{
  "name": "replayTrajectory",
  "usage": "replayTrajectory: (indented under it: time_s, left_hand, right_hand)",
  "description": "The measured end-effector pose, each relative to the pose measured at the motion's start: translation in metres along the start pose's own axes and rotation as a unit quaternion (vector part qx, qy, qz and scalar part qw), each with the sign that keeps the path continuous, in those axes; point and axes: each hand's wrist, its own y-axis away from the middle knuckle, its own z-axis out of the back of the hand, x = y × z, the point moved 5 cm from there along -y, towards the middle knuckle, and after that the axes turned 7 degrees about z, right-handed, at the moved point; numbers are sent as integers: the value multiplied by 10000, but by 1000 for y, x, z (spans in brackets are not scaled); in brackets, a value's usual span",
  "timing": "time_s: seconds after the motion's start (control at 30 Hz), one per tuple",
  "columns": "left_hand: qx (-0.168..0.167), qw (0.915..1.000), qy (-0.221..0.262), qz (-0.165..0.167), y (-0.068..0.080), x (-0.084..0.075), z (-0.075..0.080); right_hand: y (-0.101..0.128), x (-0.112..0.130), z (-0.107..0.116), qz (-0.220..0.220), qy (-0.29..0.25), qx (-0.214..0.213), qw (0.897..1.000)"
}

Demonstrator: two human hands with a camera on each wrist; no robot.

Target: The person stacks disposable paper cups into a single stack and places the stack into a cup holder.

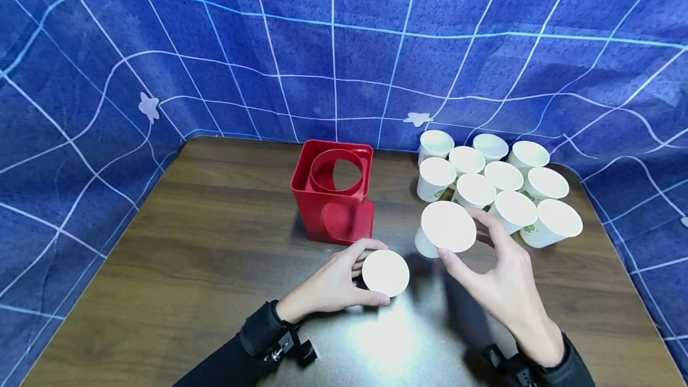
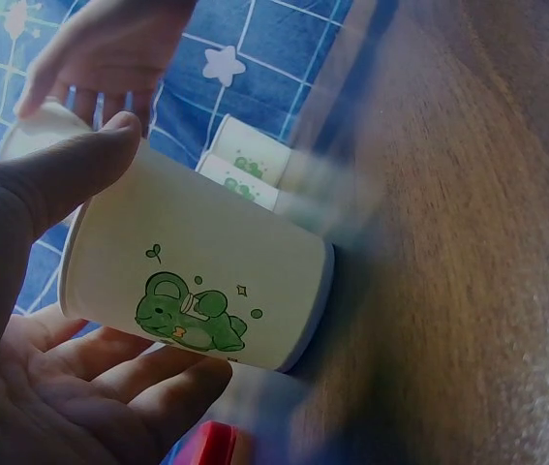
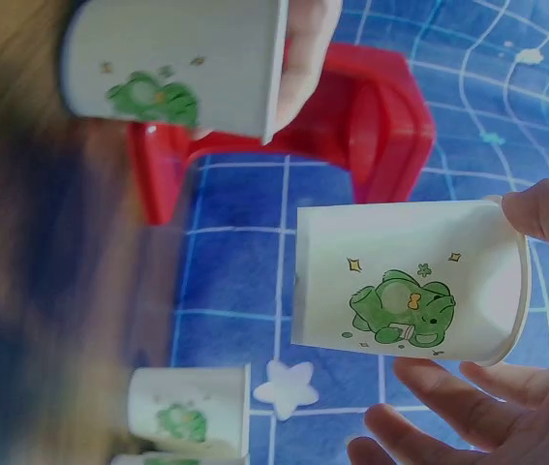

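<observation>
My left hand (image 1: 376, 272) grips a white paper cup (image 1: 385, 272) with a green cartoon print (image 2: 197, 281), thumb on one side and fingers on the other. Its base is at or just above the wooden table (image 1: 204, 255). My right hand (image 1: 459, 235) holds a second printed cup (image 1: 448, 227) by the rim, tilted and lifted off the table; the right wrist view shows this cup (image 3: 405, 281) between thumb and spread fingers. A red square holder (image 1: 333, 199) with a round opening on top stands just behind both hands.
Several more white cups (image 1: 500, 181) stand upright in a cluster at the back right of the table. A blue grid-patterned cloth (image 1: 344, 46) hangs close around the table's back and sides. The table's left half is bare wood.
</observation>
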Motion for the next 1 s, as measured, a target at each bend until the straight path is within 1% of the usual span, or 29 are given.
replayTrajectory:
  time_s: [0.13,0.23,0.4,0.6,0.73,0.8,1.0]
  left_hand:
    - [22,9999,142,-62,0,0,-1]
    - [22,9998,184,-42,1,1,-2]
    - [-5,9998,201,-17,1,2,-2]
    - [57,9996,266,-80,-1,1,-4]
    - [92,9995,287,-130,-2,-1,-5]
    - [118,9995,262,-110,-3,-2,-5]
    - [126,9999,73,85,-2,1,-5]
  right_hand:
    - [-1,8,0,21,2,18,10000]
    - [0,13,0,53,-38,4,10000]
    - [-1,21,1,273,-264,-16,9993]
    - [0,27,-1,316,-403,301,9982]
    - [0,30,-5,479,-563,364,9966]
    - [1,32,-7,531,-602,370,9961]
    - [5,35,-14,633,-562,499,9952]
